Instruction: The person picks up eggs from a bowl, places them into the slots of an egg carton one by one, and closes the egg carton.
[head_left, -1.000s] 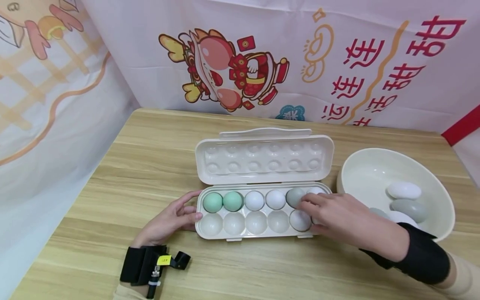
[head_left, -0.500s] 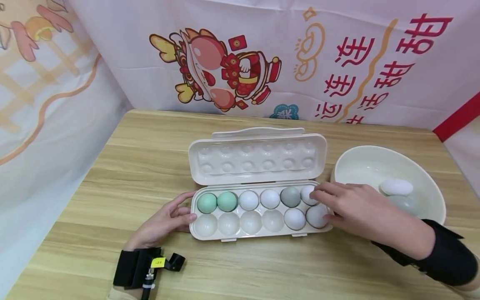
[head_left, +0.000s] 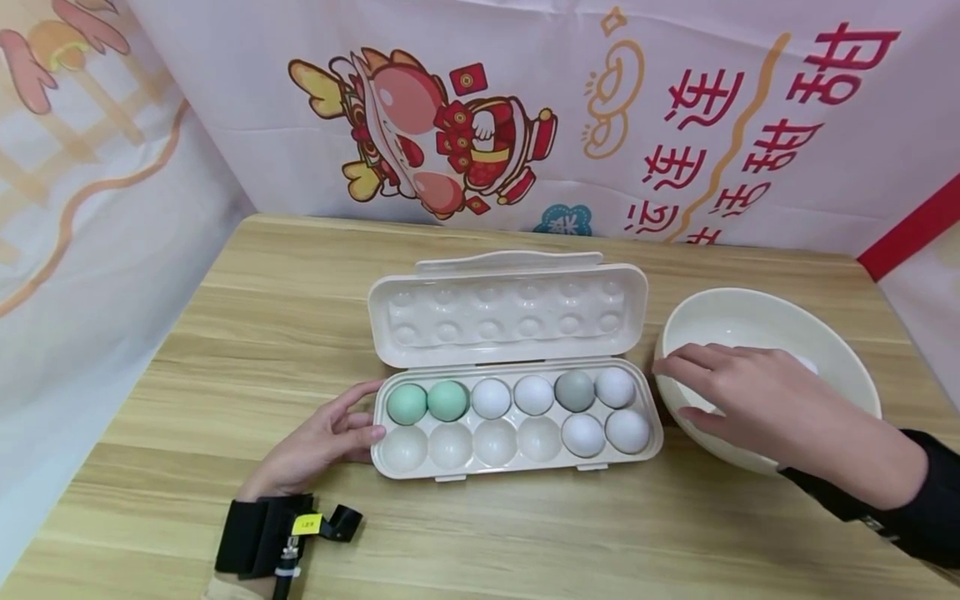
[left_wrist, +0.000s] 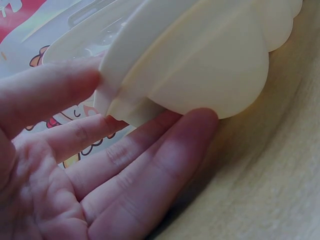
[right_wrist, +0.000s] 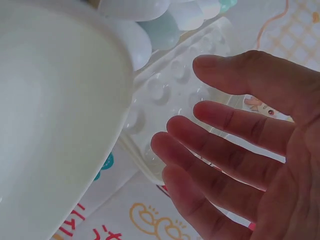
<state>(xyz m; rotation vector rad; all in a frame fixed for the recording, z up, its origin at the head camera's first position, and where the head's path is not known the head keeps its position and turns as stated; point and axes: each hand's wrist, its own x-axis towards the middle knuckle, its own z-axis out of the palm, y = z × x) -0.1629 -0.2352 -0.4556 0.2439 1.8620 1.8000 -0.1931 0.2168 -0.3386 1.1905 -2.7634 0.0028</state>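
On the table lies a white plastic egg carton (head_left: pixel 495 443) with its lid (head_left: pixel 517 304) tipped back. Green eggs (head_left: pixel 447 401), white eggs (head_left: pixel 534 394) and a grey egg (head_left: pixel 574 390) fill the far row. Two whitish eggs sit at the right end of the near row, beside several bare cups. My left hand (head_left: pixel 318 442) holds the carton's left end, thumb at the rim and fingers against its underside in the left wrist view. Over the left side of a cream bowl (head_left: pixel 738 304) hovers my right hand (head_left: pixel 780 404), fingers loosely spread and holding nothing.
My right hand mostly hides the bowl's contents; a bit of a white egg (head_left: pixel 807 364) shows past it. A printed cloth (head_left: pixel 480 142) hangs behind the wooden table (head_left: pixel 300 300), and another stretch of cloth runs along the left side.
The right hand left an egg in the near row's right-end cup, then moved right from the carton to over the bowl. My left hand has kept its place on the carton.
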